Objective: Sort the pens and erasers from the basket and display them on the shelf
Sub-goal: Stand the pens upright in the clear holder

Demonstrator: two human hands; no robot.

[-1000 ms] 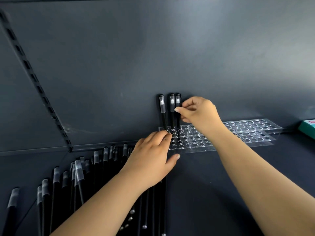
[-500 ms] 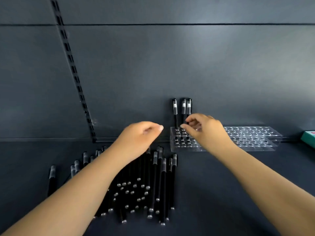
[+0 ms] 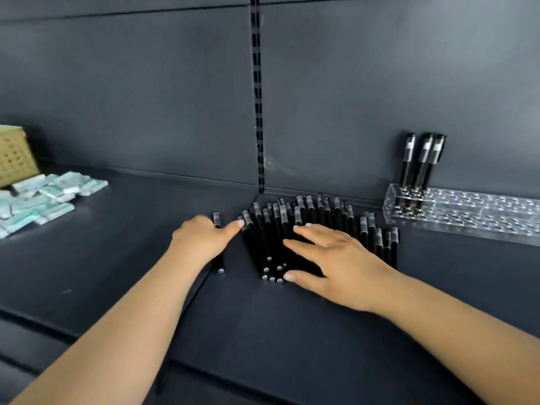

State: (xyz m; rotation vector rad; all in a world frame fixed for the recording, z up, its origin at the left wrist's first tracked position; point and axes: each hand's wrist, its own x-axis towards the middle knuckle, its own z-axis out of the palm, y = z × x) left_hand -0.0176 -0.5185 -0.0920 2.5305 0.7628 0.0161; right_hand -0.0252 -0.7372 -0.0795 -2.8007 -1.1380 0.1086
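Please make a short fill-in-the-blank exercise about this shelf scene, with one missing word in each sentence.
1. ____ pens stand upright in the clear holder.
2. The right hand rests on the pile of ____ pens.
3. The erasers lie beside the ____ on the far left.

Missing words: three; black; basket
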